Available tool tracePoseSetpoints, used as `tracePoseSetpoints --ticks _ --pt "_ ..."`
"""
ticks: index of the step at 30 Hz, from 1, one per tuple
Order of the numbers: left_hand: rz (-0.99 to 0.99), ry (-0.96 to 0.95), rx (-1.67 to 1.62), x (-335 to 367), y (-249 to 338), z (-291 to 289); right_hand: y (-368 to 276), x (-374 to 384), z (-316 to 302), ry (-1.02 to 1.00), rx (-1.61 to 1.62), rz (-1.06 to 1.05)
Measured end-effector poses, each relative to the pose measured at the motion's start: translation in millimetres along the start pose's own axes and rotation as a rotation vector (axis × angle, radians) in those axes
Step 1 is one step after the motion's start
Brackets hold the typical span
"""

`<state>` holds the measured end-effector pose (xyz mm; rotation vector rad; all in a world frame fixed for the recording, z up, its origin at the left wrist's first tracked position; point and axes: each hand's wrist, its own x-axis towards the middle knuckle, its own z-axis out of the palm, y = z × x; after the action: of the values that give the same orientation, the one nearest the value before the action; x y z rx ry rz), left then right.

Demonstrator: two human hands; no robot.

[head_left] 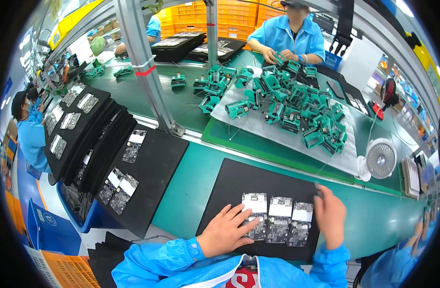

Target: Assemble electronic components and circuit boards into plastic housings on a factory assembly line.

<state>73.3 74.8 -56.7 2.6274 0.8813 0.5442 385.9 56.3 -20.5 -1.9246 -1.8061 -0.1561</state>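
Observation:
Three circuit boards lie in a row on a black foam sheet (232, 180) in front of me: a left circuit board (256, 204), a middle circuit board (280, 209) and a right circuit board (301, 213). Each carries a white patch on its upper half. My left hand (226, 231) rests flat with fingers spread, its fingertips over the left board. Just beyond the right board, at the sheet's right edge, my right hand (331, 214) is closed with its fingers together. A thin dark thing pokes out at its fingertips, blurred and too small to name.
To the left stand stacked black foam sheets (92, 139) with more boards, above a blue bin (90, 218). Green fixtures (282, 101) are heaped on a white sheet beyond a green ledge. A small white fan (381, 158) stands right; a metal post (143, 67) rises left. A co-worker (292, 36) sits opposite.

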Motion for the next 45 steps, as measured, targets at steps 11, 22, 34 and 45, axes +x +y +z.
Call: tracePoseSetpoints --ticks 11,22,34,45 --pt "-0.304 0.379 0.338 113.9 -141.7 -74.1 64.5 67.4 -4.9 -0.156 0.033 -0.101" --pt "-0.456 0.49 0.229 159.5 -315.0 -40.1 -143.2 335.9 200.5 -0.219 0.47 -0.651" --pt "-0.545 0.727 -0.015 160.9 -294.5 -66.4 -165.2 380.3 261.7 -0.097 0.994 -0.368" --pt "-0.473 -0.01 -1.62 52.5 -152.2 -62.9 -39.5 229.4 104.2 -1.385 0.839 -0.184"
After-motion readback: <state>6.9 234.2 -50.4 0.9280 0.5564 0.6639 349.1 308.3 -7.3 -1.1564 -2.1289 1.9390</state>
